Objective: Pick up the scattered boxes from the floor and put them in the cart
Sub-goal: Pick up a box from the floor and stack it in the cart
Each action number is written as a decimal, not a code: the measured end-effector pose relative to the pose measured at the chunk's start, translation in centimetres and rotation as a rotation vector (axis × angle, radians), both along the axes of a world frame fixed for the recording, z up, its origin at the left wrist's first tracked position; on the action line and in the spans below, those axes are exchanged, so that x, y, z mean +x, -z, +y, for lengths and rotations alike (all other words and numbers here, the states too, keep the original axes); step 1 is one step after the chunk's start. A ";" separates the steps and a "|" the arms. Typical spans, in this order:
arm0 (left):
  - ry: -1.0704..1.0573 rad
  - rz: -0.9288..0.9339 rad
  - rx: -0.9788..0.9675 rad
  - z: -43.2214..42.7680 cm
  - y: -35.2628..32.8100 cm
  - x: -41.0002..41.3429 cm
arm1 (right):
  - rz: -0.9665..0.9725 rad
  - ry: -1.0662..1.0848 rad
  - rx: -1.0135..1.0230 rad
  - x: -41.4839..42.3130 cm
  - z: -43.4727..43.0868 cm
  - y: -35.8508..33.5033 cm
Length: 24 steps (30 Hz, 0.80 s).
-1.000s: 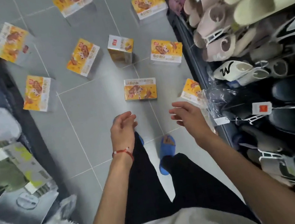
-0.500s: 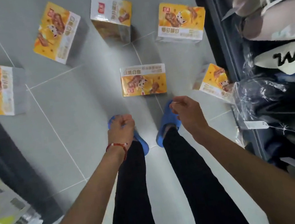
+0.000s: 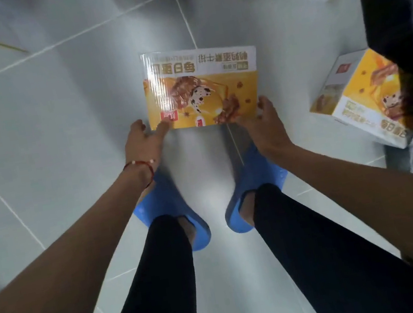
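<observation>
- Head view: the camera has dropped close to the floor point(image 3: 38, 124) since a moment ago, when both hands hung empty above the blue slippers point(image 3: 174, 216); now both have reached the nearest box point(image 3: 201, 86).
- Right hand point(image 3: 269, 124): thumb on top of the near right corner, fingers wrapped round its edge, clamped on it.
- Left hand point(image 3: 143, 142): fingers point(image 3: 162, 128) touch the near left corner with the thumb spread away. Blur hides whether they have closed on it.
- The box lies face up just ahead of the toes; I cannot tell whether it has left the floor.
- Judged from this, the first pick is only beginning. Another box point(image 3: 355, 104) sits by the dark shelf point(image 3: 400, 14), more show at the top edge, and no cart is in view.
</observation>
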<state>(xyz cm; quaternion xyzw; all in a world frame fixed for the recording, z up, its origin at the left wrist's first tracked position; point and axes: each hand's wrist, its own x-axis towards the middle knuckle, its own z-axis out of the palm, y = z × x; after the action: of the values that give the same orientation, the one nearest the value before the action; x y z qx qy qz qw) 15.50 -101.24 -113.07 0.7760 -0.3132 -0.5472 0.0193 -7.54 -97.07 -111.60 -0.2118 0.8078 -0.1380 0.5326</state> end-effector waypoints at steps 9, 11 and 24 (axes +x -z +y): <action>0.028 0.061 -0.103 -0.1 1.9 -0.1 | -0.003 0.067 0.052 0.8 -0.3 2.6; 0.043 0.056 -0.096 -0.7 0.7 0.1 | -0.002 0.075 0.058 1.2 -0.6 1.5; -0.122 -0.016 -0.086 -5.6 -3.8 -1.5 | 0.090 0.193 -0.018 0.3 -5.9 -2.5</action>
<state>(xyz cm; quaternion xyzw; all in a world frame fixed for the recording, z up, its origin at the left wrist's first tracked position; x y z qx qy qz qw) 13.96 -106.83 -109.23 0.7964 -0.2889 -0.5248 0.0832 -7.28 -102.99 -109.12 -0.1436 0.8461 -0.1864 0.4782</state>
